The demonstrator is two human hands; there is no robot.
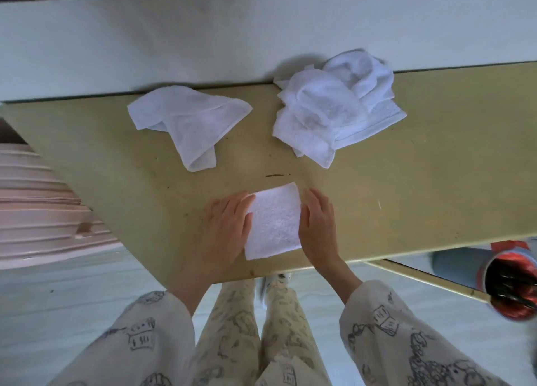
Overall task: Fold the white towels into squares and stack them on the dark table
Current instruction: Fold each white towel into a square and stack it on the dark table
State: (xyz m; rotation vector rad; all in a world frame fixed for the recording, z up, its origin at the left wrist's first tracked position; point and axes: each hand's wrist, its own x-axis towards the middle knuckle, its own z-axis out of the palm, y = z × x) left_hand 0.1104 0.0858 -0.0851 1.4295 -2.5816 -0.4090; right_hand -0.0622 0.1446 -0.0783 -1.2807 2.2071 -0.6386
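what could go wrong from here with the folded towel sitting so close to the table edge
The folded towel lies near the front edge of the table, so a push from the left hand or right hand might slide it off. The crumpled pile sits at the far edge and could slip behind. Both hands only rest flat beside the square, so its layers may spring open once they are released.

- Folded towel [273,221]: white terry cloth, nubbly and matt.
- Table [116,159]: smooth, matt yellowish top, speckled and scuffed.
- Sleeves [139,336]: soft printed fabric.
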